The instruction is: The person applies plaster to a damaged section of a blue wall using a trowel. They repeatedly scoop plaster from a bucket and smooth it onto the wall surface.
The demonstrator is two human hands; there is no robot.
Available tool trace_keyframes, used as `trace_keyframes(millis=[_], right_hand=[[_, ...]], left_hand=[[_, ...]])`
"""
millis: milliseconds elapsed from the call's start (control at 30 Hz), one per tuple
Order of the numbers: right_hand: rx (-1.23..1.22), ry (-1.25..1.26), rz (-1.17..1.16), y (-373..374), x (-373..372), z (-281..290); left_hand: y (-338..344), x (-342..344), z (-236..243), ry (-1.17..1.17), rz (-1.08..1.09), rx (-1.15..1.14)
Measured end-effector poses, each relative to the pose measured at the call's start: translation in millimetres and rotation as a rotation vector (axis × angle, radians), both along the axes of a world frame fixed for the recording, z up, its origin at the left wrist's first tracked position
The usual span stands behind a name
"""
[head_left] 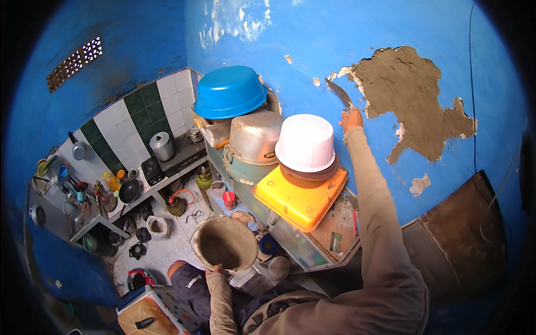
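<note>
Grey-brown round bucket (pixel 241 231) is low beside the knee (pixel 177 269), left hand (pixel 215 270) with fingers hooked on its near rim. Past a yellow rectangular plastic tray (pixel 301 209), right hand's (pixel 350 119) got fingers closed round a metal trowel (pixel 338 92), up at the blue painted wall (pixel 312 33) just left of a rough brown mortar patch (pixel 402 89).

Nothing legible. White mark on dark shorts (pixel 194 281): too small to read. Greenish card (pixel 335 242) by the near edge of the table (pixel 341 215): surface too small to make out.
</note>
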State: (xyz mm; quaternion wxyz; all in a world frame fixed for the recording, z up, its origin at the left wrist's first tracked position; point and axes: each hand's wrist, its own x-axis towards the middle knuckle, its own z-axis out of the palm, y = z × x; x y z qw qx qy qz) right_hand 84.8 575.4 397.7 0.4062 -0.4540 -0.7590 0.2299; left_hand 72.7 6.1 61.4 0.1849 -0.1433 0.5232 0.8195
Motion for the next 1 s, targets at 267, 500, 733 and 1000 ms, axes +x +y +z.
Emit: trace_keyframes(millis=[267, 500, 733, 1000], right_hand=[[0.209, 0.088, 0.053, 15.8, 16.2, -25.8], [0.119, -0.280, -0.099, 31.0, 10.9, -42.6], [-0.069, 0.327, 0.100, -34.7, 36.9, -6.6], [0.194, 0.193, -0.013, 2.5, 45.5, -8.3]], left_hand=[[1.4, 0.4, 8.8, -0.049, 0.030, -0.034], [9.3, 1.0, 15.4, -0.064, -0.010, -0.070], [-0.4, -2.8, -14.5, 0.026, -0.035, -0.060], [1.1, -4.1, -29.5, 0.076, -0.077, -0.052]])
